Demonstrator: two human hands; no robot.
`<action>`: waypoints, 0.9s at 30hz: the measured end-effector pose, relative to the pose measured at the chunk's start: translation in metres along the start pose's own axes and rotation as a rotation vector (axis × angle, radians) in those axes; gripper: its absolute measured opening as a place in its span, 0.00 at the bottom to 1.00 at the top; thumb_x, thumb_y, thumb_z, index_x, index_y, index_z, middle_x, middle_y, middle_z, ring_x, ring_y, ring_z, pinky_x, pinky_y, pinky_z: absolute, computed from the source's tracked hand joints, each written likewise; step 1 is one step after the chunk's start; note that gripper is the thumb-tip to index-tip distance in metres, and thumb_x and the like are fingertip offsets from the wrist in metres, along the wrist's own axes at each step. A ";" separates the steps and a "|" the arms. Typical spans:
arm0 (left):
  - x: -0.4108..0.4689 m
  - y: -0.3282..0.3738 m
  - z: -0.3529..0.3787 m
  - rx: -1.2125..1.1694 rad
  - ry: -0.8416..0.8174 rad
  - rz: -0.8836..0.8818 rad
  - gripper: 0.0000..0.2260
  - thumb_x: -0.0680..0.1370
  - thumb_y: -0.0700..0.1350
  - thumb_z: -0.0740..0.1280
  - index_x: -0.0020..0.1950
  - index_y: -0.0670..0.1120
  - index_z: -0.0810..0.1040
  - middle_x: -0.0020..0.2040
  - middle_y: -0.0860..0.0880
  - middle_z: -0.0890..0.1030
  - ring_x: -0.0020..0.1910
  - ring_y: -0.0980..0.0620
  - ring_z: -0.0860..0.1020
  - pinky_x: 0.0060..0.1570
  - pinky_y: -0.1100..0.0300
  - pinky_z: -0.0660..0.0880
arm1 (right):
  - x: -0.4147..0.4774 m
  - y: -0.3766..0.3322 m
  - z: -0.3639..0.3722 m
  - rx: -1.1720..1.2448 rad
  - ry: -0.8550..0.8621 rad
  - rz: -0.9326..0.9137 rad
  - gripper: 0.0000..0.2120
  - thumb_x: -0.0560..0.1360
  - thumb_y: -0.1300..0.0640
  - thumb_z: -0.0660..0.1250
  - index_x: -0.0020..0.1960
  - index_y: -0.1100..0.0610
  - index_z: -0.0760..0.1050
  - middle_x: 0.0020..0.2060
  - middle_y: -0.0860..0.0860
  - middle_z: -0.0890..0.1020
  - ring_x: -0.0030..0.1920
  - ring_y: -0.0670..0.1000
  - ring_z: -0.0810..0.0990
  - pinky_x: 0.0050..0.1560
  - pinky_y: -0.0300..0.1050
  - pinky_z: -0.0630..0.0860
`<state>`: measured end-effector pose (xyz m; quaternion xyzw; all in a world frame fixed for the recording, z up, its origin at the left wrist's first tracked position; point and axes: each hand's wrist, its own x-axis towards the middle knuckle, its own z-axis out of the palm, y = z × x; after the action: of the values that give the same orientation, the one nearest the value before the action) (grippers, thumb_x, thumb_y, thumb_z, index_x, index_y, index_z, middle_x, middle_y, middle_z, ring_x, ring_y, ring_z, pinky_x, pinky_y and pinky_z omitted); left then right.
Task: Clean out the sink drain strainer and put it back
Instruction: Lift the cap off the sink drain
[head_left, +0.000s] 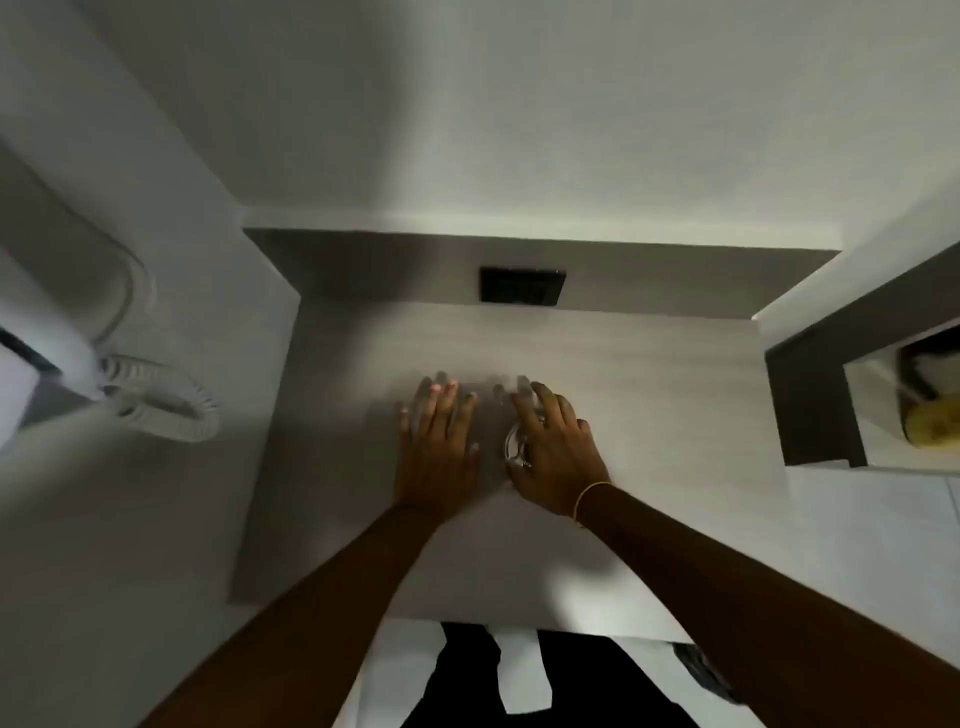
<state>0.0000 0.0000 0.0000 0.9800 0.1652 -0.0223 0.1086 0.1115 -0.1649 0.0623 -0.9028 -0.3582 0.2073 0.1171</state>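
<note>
- Your left hand (439, 441) lies over the pale floor of the sink basin (675, 395), palm down, fingers spread and pointing away from you; it grips nothing.
- Your right hand (558, 447) sits just beside it, fingers curled loosely over a shiny metal piece, which looks like the drain strainer (514, 447).
- Only the strainer's left edge shows beneath your palm; the blur hides whether you are pinching it or just covering it.
- A thin yellow band (589, 496) circles your right wrist.
- A dark rectangular opening (522, 286) sits in the basin's far wall, well apart from both hands.
- A white coiled cord (156, 400) lies on the counter to your left.
- A yellow sponge-like object (932, 426) rests in the recess at right.
</note>
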 end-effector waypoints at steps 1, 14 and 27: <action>-0.005 0.002 0.010 -0.024 -0.042 -0.026 0.32 0.82 0.54 0.58 0.86 0.47 0.63 0.87 0.40 0.62 0.87 0.37 0.60 0.77 0.24 0.64 | 0.001 0.001 0.006 0.018 -0.032 0.022 0.46 0.68 0.38 0.66 0.83 0.48 0.53 0.81 0.57 0.60 0.76 0.63 0.65 0.64 0.62 0.77; -0.015 0.015 0.061 -0.047 -0.034 -0.047 0.29 0.85 0.55 0.56 0.84 0.45 0.68 0.87 0.40 0.63 0.87 0.38 0.60 0.79 0.26 0.60 | 0.014 0.006 0.027 -0.080 -0.116 0.131 0.46 0.57 0.48 0.77 0.72 0.51 0.65 0.66 0.58 0.68 0.61 0.64 0.73 0.52 0.56 0.78; -0.018 0.016 0.067 -0.042 0.053 -0.042 0.29 0.85 0.55 0.56 0.84 0.45 0.67 0.86 0.40 0.65 0.86 0.37 0.62 0.78 0.26 0.62 | 0.021 0.004 0.028 -0.062 -0.084 0.105 0.45 0.57 0.49 0.82 0.69 0.52 0.66 0.67 0.59 0.66 0.63 0.63 0.71 0.53 0.59 0.80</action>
<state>-0.0117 -0.0353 -0.0605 0.9741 0.1889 0.0049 0.1242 0.1145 -0.1514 0.0297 -0.9139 -0.3214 0.2397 0.0631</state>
